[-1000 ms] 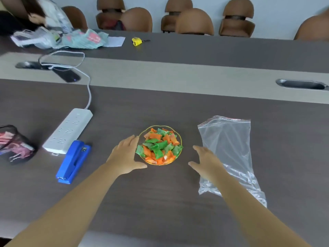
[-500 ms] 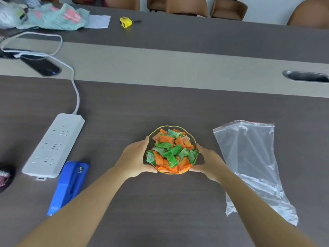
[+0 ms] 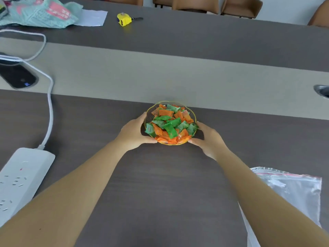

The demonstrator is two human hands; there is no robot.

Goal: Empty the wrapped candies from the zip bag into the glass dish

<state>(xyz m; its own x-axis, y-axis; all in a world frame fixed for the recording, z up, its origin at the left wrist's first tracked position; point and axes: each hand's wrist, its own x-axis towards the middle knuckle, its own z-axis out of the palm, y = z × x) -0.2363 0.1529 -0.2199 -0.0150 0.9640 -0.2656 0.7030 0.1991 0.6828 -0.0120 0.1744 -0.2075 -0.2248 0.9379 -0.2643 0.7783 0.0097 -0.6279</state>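
Observation:
A small glass dish (image 3: 178, 104) with a gold rim sits on the dark table, heaped with green and orange wrapped candies (image 3: 170, 124). My left hand (image 3: 135, 132) grips the dish's left side and my right hand (image 3: 207, 139) grips its right side. The clear zip bag (image 3: 295, 191) lies flat on the table at the lower right, partly hidden behind my right forearm, and looks empty.
A white power strip (image 3: 21, 179) with its cable lies at the left. A dark phone (image 3: 17, 77) rests on the beige centre strip. At the far side are a yellow tape measure (image 3: 123, 19), a teal cloth bag (image 3: 39, 12), paper and brown chairs.
Both hands closed on the dish's sides and moved it away from me toward the beige strip. The zip bag stays where it was, now nearer me than the dish.

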